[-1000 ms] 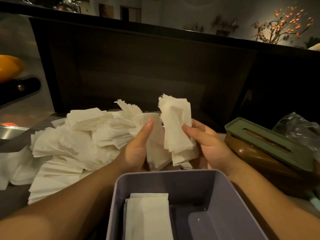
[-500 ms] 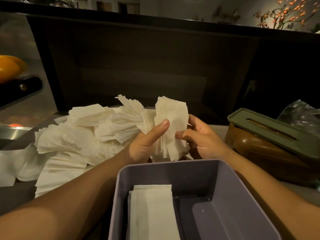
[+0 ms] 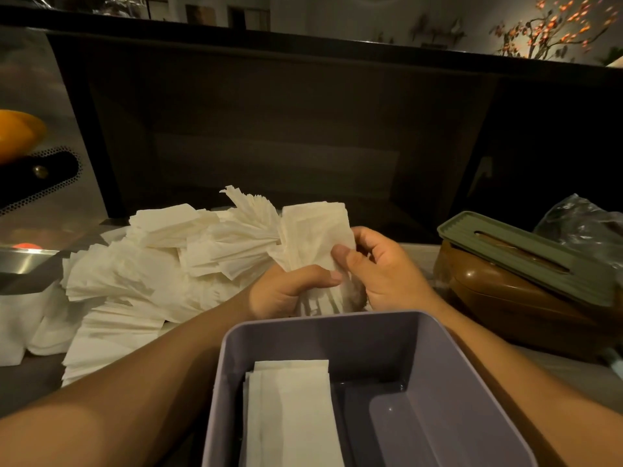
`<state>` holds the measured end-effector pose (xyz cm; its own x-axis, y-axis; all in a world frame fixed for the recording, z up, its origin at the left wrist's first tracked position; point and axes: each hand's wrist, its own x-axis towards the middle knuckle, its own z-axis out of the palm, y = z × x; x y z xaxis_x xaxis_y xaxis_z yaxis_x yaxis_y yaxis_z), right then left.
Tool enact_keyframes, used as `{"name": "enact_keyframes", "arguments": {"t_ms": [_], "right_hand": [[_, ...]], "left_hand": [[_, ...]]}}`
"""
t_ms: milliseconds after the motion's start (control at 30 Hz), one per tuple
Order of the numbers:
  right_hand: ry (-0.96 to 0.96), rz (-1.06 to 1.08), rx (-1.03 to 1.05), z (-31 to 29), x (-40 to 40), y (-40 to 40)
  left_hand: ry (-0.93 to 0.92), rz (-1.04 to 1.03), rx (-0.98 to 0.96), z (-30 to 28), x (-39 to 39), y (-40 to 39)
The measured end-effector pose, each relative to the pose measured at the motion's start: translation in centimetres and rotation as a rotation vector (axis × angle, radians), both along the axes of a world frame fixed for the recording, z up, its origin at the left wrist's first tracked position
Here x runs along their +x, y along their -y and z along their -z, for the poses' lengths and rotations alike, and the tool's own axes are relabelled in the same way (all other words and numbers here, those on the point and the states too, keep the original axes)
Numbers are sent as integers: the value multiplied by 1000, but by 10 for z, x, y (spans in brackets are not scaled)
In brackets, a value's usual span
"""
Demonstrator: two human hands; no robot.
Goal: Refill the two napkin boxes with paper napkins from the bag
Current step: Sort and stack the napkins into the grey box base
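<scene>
A lidless lilac napkin box stands nearest me, with a small stack of white napkins lying in its left half. Just beyond its far rim, my left hand and my right hand both grip one upright bundle of white napkins. A big loose heap of napkins sprawls over the counter to the left. On the right sits a brown napkin box with a green slotted lid resting askew on it.
A crinkled clear plastic bag lies at the far right behind the brown box. A dark wall panel rises behind the counter. At far left are a metal surface and an orange object.
The two separate handfuls have been pressed together into one bundle. Both hands have closed in and dropped slightly toward the lilac box's far rim.
</scene>
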<state>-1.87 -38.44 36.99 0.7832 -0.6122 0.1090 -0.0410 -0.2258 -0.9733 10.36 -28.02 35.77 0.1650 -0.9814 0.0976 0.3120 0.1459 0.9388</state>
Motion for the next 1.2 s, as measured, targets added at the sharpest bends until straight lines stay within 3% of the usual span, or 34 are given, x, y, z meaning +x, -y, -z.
{"name": "enact_keyframes", "arguments": {"t_ms": [100,367,500,633,833,933,1033,1100,1200], "right_hand": [[8,-32,-7,1,0,-1],[46,-29,-104,6,2,-2],[101,-164,71,5,-3,14],[113,-206,181,2,-7,23],[175,-80,101,-6,-19,27],[40,-58,-81,-14,-28,25],[-93,-22,-209,-15,-37,28],[-147,20,-225,-7,-42,28],[-202,-30,-180,2,-46,25]], "left_hand": [[-120,19,11,0,1,0],[35,-62,15,2,0,0],[282,-97,115,1,1,1],[386,-179,227,3,2,2],[566,-309,170,-1,10,-1],[795,-503,108,1,8,-2],[1003,-545,8,9,-2,-3],[1046,-462,-6,13,4,5],[829,91,-21,22,9,10]]}}
